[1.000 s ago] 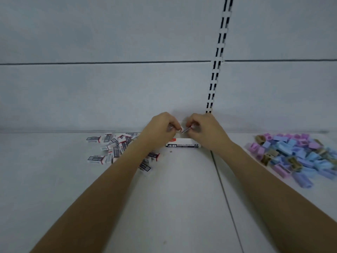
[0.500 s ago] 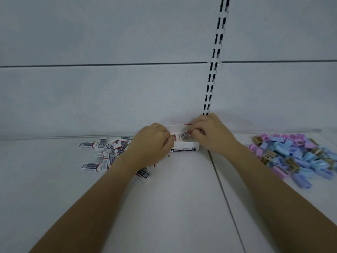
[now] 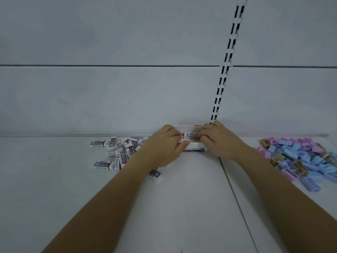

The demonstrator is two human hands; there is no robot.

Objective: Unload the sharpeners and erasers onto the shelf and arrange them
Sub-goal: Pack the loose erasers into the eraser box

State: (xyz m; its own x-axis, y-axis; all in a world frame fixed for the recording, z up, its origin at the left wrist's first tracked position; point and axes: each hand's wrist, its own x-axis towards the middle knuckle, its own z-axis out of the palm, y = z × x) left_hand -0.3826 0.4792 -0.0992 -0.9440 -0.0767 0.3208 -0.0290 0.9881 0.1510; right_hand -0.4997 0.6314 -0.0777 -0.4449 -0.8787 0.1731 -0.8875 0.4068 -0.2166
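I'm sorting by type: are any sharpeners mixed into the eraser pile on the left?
No, the eraser pile holds only white wrapped erasers, while the coloured sharpeners lie in a separate heap at far right.

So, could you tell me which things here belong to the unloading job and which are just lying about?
Job: loose erasers; eraser box; held erasers, pinched by left hand and right hand; sharpeners; shelf.
Not involved: slotted rail; back wall.
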